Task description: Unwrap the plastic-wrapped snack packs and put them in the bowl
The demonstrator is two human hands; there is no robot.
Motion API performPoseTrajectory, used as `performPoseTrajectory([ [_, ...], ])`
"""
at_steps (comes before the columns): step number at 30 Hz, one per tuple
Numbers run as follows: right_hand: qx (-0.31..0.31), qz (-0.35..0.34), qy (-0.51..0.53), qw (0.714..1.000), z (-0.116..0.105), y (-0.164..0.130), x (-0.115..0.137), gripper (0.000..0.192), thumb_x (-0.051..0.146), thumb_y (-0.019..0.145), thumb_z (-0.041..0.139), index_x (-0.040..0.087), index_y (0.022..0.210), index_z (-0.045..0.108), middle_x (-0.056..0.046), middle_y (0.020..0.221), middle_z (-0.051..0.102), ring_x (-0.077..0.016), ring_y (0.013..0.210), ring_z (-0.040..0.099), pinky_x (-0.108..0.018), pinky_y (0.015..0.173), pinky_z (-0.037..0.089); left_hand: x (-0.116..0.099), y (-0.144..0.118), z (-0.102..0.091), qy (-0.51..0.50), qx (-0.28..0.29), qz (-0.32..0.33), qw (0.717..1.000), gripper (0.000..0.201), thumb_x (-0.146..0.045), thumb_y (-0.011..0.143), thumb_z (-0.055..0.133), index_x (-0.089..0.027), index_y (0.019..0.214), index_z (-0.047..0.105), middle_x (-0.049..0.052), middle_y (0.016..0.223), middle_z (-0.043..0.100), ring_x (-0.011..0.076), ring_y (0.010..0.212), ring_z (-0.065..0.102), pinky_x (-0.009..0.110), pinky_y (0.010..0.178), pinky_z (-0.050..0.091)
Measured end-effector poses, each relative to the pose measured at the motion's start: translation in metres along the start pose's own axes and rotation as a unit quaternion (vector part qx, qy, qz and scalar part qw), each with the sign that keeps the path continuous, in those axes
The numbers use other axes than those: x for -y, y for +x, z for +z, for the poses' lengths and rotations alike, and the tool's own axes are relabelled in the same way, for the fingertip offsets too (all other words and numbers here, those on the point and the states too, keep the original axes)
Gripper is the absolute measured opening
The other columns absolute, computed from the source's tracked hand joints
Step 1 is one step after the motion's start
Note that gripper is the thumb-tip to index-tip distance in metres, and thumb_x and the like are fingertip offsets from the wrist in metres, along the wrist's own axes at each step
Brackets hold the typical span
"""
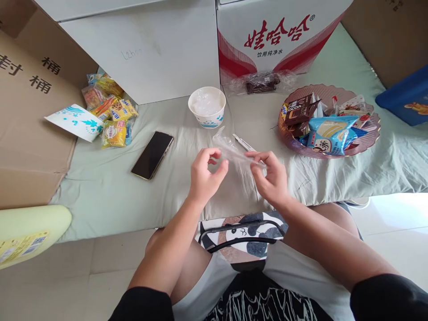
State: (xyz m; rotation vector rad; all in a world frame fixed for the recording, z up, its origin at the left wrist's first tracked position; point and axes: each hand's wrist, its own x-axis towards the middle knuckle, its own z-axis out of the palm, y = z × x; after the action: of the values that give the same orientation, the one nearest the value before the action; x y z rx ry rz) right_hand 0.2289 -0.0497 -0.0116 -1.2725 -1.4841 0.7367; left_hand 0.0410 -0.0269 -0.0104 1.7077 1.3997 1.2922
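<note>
Both hands pinch a clear bag (234,156) between them, left hand (203,176) on its near-left edge and right hand (270,176) on the right, its long axis running up-left toward the cup (207,107), over a pale green sheet (110,187), cardboard boxes (33,120) behind.

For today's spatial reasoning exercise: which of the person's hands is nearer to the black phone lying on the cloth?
Left. The left hand is just right of the phone, pinching the clear plastic bag; the right hand holds the bag farther right.
</note>
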Motion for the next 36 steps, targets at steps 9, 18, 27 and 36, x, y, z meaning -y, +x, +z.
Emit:
performPoseTrajectory([
  [9, 0.127, -0.059, 0.071, 0.988, 0.004, -0.009, 0.003, 0.007, 0.030, 0.101, 0.056, 0.025, 0.096, 0.056, -0.005, 0.098, 0.076, -0.0183, 0.086, 0.072, -0.034, 0.078, 0.057, -0.005, -0.002, -0.002, -0.200, 0.257, -0.143, 0.935, 0.046, -0.038, 0.084, 0.075, -0.019, 0.125, 0.066, 0.009, 0.110, 0.076, 0.0222, 0.102, 0.072, 0.031, 0.086, 0.058],
  [18, 0.072, 0.082, 0.104, 0.989, 0.004, 0.001, -0.010, 0.040, 0.043, 0.085, 0.074, 0.026, 0.116, 0.055, -0.005, 0.102, 0.066, -0.0185, 0.088, 0.064, -0.036, 0.080, 0.054, -0.012, 0.004, -0.002, -0.228, 0.256, -0.176, 0.923, 0.041, -0.049, 0.082, 0.077, -0.017, 0.106, 0.070, 0.005, 0.089, 0.072, 0.0155, 0.077, 0.066, 0.026, 0.068, 0.053],
  [27, 0.158, 0.159, 0.154, 0.962, -0.004, 0.007, 0.000, 0.043, 0.052, 0.076, 0.081, 0.022, 0.099, 0.061, 0.000, 0.080, 0.061, -0.0142, 0.070, 0.055, -0.028, 0.063, 0.045, -0.010, 0.006, -0.010, -0.036, 0.201, 0.007, 0.979, 0.015, -0.033, 0.092, 0.064, -0.020, 0.083, 0.065, 0.000, 0.080, 0.070, 0.0123, 0.072, 0.064, 0.024, 0.070, 0.054],
  [36, 0.134, 0.156, 0.105, 0.973, 0.002, -0.001, -0.004, 0.044, 0.059, 0.081, 0.076, 0.022, 0.078, 0.053, 0.004, 0.064, 0.052, -0.0103, 0.057, 0.044, -0.026, 0.055, 0.035, -0.012, 0.004, -0.027, -0.024, 0.193, 0.005, 0.981, 0.013, -0.029, 0.091, 0.071, -0.023, 0.100, 0.064, -0.002, 0.079, 0.076, 0.0119, 0.068, 0.068, 0.024, 0.070, 0.055],
])
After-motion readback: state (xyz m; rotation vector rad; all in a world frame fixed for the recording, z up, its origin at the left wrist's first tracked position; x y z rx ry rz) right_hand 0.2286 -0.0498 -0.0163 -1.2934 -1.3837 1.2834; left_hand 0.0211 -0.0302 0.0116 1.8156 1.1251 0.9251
